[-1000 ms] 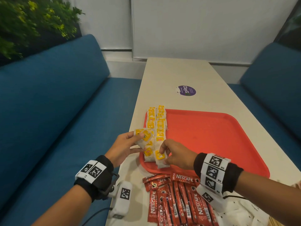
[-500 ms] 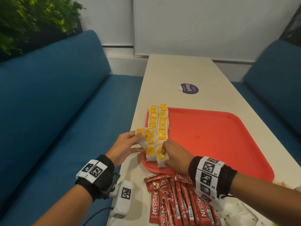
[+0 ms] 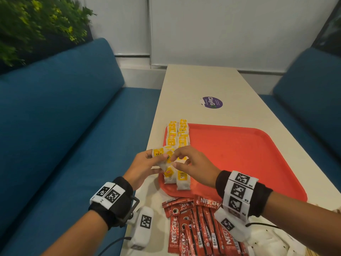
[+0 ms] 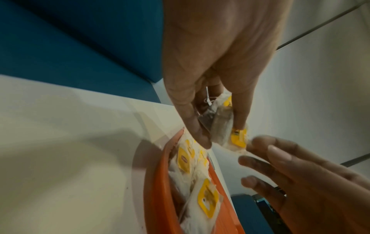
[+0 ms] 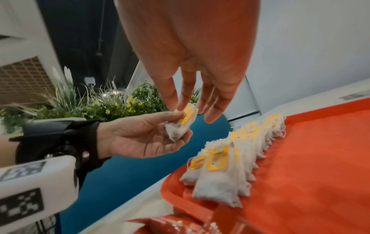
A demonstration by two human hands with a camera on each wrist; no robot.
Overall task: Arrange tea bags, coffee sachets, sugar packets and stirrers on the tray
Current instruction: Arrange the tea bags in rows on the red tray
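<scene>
Over the near left corner of the red tray (image 3: 239, 154), my left hand (image 3: 142, 169) holds a small bunch of tea bags (image 3: 163, 157) — thumb on top, fingers curled under. My right hand (image 3: 195, 167) reaches in with its fingers (image 5: 170, 95) closing on the top bag of that bunch; I think it is pinching it, but I can't be sure the grip is firm yet. Two rows of tea bags (image 3: 178, 137) already lie along the tray's left edge. So I am at the tea bag step. Next I need to pull one bag free and lay it down at the near end of a row, flat and straight. Coffee sachets (image 3: 195, 224) wait on the table (image 3: 203, 82) just in front of the tray — those come later.
</scene>
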